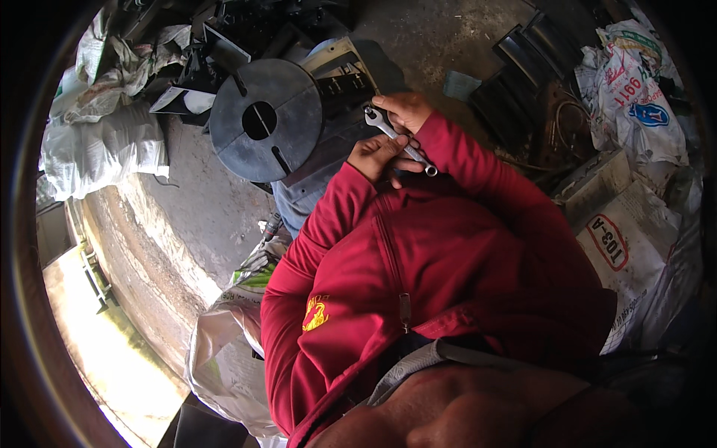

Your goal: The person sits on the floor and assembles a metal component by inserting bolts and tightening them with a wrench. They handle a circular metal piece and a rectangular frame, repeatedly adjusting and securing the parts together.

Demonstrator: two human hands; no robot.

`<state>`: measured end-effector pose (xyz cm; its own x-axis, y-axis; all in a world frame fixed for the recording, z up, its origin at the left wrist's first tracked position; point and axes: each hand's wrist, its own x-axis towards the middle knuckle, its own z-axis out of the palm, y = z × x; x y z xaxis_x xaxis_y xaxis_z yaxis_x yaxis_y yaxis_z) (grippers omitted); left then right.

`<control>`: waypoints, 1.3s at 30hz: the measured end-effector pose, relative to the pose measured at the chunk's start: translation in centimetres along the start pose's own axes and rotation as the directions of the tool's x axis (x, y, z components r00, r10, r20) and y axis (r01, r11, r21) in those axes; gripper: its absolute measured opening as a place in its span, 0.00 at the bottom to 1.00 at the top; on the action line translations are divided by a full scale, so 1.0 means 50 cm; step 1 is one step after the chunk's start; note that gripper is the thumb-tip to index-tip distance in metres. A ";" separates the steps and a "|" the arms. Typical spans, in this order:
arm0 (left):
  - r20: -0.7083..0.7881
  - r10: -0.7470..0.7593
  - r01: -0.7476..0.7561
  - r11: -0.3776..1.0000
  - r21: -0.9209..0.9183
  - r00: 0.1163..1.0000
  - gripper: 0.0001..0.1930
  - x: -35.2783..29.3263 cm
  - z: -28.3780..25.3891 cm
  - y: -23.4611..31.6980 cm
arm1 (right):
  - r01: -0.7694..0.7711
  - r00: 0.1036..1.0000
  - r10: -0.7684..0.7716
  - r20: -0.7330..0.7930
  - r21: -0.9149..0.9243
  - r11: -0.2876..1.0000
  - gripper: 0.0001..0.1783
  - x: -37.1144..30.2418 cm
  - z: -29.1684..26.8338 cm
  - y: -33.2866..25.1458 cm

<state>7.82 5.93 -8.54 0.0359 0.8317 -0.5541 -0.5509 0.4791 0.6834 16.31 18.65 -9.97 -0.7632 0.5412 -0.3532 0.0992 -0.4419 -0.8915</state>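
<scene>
A silver combination wrench slants across in front of my chest, its ring end toward me. My left hand is closed round its shank, thumb on top. Close to the wrench's open end is my right hand, with its fingers bent together. A small dark piece sits in or beside that open jaw, and I cannot make out what the right fingers grip. Just beyond my hands lies a dark part with small bolts, next to a beige metal frame. To their left is a large grey slotted disc with a round centre hole.
Black metal parts are heaped at the far left, beside white plastic sacks. Dark curved pieces and printed sacks stand on the right. A white bag is near my left elbow. A blue scrap lies on the concrete floor.
</scene>
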 end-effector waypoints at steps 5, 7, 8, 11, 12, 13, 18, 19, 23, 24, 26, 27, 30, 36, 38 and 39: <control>0.007 -0.004 0.005 0.997 -0.078 1.000 0.19 0.017 0.010 0.007 | -0.045 0.998 0.043 0.043 0.055 0.997 0.17 0.010 -0.012 0.007; 0.020 0.000 0.002 0.994 -0.112 1.000 0.20 0.019 0.007 0.004 | -0.074 0.996 0.070 0.049 0.081 0.994 0.17 -0.003 -0.001 -0.017; 0.022 0.006 -0.003 0.992 -0.128 1.000 0.20 0.020 0.006 0.001 | -0.066 0.997 0.064 0.036 0.048 0.997 0.17 -0.002 -0.002 -0.017; 0.078 0.036 -0.023 0.986 -0.166 0.996 0.21 0.010 0.009 0.010 | -0.059 0.998 0.061 0.027 -0.057 0.997 0.18 0.005 -0.011 -0.011; 0.104 0.049 -0.030 0.984 -0.177 0.993 0.22 0.007 0.010 0.014 | -0.066 0.997 0.071 0.044 -0.095 0.993 0.18 0.010 -0.019 -0.007; 0.078 0.036 -0.022 0.984 -0.178 0.996 0.21 0.009 0.011 0.011 | -0.072 0.995 0.081 0.060 -0.133 0.989 0.18 0.014 -0.027 -0.002; -0.041 0.040 -0.048 0.974 -0.222 0.998 0.19 0.013 0.033 0.011 | 0.128 0.985 -0.114 0.130 -0.108 0.986 0.17 0.022 -0.027 0.009; -0.041 0.042 -0.050 0.971 -0.233 0.998 0.19 0.012 0.037 0.015 | 0.166 0.980 -0.154 0.128 -0.086 0.982 0.17 0.018 -0.021 0.003; -0.037 0.053 -0.061 0.960 -0.272 0.998 0.17 0.010 0.041 0.017 | -0.038 0.987 0.042 0.154 -0.026 0.999 0.16 0.015 -0.025 -0.011; -0.033 0.057 -0.064 0.958 -0.279 0.998 0.17 0.010 0.039 0.015 | -0.034 0.988 0.040 0.151 -0.044 0.998 0.16 0.007 -0.019 -0.022; 0.007 0.030 -0.028 0.984 -0.175 1.000 0.15 0.007 0.007 0.014 | -0.028 0.990 0.036 0.134 -0.061 0.998 0.17 0.006 -0.020 -0.016; 0.028 0.011 -0.007 0.993 -0.118 1.000 0.14 0.002 -0.014 0.022 | -0.027 0.992 0.034 0.119 -0.056 0.998 0.19 0.009 -0.019 -0.012; 0.043 -0.013 0.014 0.999 -0.035 0.999 0.14 -0.055 -0.088 0.064 | -0.093 0.995 0.087 0.054 0.110 0.990 0.21 0.017 -0.016 0.023; -0.010 0.080 -0.076 0.975 0.210 0.997 0.15 -0.086 -0.029 0.064 | -0.105 0.993 0.099 0.059 0.122 0.987 0.17 0.001 -0.003 0.005; 0.029 0.062 -0.066 0.988 0.142 0.998 0.15 -0.056 -0.031 0.035 | -0.097 0.995 0.093 0.038 0.096 0.991 0.15 -0.001 -0.003 0.002; 0.042 0.054 -0.058 0.992 0.109 0.998 0.15 -0.048 -0.025 0.030 | -0.100 0.995 0.098 0.034 0.081 0.992 0.14 0.003 -0.008 0.008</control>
<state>5.86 4.32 -6.77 0.0412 0.8675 -0.4958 -0.4579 0.4574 0.7623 16.47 18.84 -10.47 -0.7710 0.4709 -0.4288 0.1229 -0.5507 -0.8256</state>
